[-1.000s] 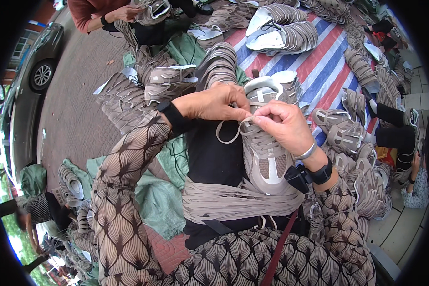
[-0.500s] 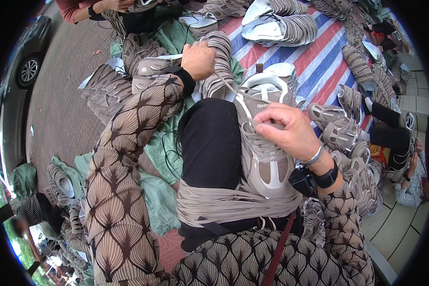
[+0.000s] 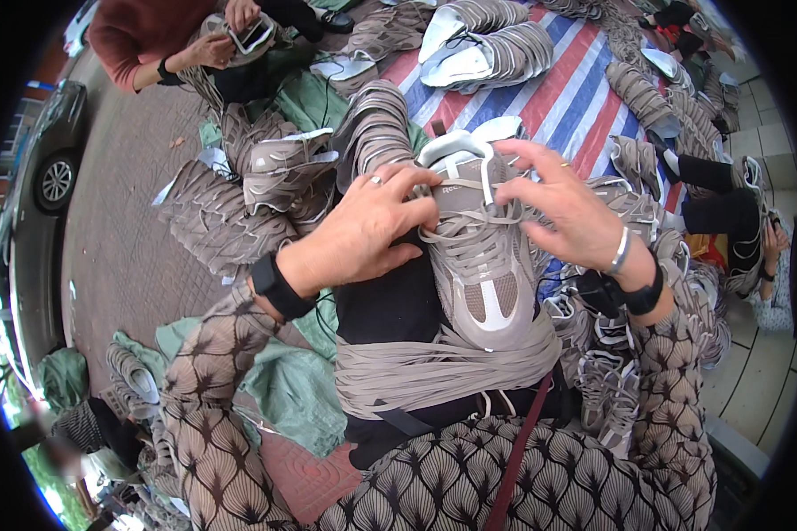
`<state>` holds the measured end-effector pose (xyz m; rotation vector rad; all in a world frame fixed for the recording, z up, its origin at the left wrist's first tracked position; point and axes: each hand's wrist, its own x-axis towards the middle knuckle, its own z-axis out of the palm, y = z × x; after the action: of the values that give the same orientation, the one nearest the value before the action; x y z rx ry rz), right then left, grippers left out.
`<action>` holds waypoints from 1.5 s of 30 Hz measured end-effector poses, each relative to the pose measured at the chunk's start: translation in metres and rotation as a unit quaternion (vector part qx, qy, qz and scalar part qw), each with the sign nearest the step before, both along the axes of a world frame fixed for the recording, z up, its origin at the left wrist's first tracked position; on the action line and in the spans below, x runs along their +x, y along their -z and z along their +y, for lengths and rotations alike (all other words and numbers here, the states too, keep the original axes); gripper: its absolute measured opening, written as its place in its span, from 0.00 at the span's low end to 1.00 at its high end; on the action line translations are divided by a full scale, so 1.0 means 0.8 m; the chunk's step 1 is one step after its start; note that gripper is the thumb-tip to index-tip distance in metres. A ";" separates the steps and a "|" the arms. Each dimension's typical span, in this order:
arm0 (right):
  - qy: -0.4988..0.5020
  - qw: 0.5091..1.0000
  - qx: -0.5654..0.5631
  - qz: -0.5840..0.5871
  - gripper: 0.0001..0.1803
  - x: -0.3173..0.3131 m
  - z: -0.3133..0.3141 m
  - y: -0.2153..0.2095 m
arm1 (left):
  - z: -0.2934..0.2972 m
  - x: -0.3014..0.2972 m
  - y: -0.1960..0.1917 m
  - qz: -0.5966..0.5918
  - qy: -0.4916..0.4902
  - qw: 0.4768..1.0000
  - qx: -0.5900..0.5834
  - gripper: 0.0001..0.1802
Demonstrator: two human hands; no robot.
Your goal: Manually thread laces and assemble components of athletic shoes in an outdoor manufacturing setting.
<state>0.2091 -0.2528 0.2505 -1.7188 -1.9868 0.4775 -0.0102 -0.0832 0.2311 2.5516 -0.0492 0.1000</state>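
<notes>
A taupe sneaker (image 3: 485, 265) with pale overlays rests on my black-clad thigh, its toe toward me. Grey-beige shoelace (image 3: 469, 241) crosses its front, with loose loops around the upper eyelets. At the left of the tongue, my left hand (image 3: 363, 228) has its fingers curled and pinched on the shoelace; the fingertips partly hide it. Beside the collar on the right is my right hand (image 3: 567, 211), its fingers spread and slightly blurred. A thick bundle of spare laces (image 3: 434, 376) lies across my lap, just below the toe.
Nested shoe uppers (image 3: 376, 133) stand beyond my knee, and more uppers (image 3: 217, 208) are piled left. Stacked uppers (image 3: 496, 57) sit on a striped sheet (image 3: 558, 88). Finished-looking sneakers (image 3: 607, 389) lie right of my lap. Another person's hands (image 3: 226, 40) hold a shoe at upper left.
My left hand has come back from beyond my knee to the sneaker's tongue. My right hand has moved up toward the collar and its fingers have spread. Lace now loops loosely across the tongue.
</notes>
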 end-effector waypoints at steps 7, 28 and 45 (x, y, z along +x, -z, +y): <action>-0.075 0.995 -0.033 0.049 0.10 0.009 0.006 0.021 | -0.035 -0.014 0.011 -0.061 -0.072 0.995 -0.033 0.10; 0.210 0.884 -0.090 0.408 0.30 -0.030 -0.095 0.159 | -0.196 -0.001 0.005 0.111 -0.106 0.980 0.130 0.42; 0.241 0.752 -0.081 0.608 0.29 -0.013 -0.074 0.199 | -0.097 -0.004 -0.062 -0.004 -0.251 0.927 -0.279 0.27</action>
<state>0.1991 -0.3119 0.0913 -1.2915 -0.5489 1.1882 -0.0133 -0.1608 0.2804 1.9375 0.5556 0.2783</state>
